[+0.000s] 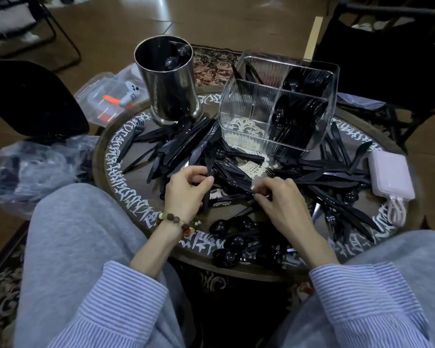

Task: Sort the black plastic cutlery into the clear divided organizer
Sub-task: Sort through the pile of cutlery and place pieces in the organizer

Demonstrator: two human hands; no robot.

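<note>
Cutlery (201, 146) lies heaped on the counter (116, 172) before the organizer (246, 106), so your left hand (186, 194) pinches a fork while your right hand (279, 204) pinches another piece, gathering likes.

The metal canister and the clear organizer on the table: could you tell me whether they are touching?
Apart. The head view shows the metal canister standing left of the clear organizer, with a strip of table and rug visible between them.

striped blue sleeves (126, 292), grey trousers (68, 234), beaded bracelet (176, 221)
</note>
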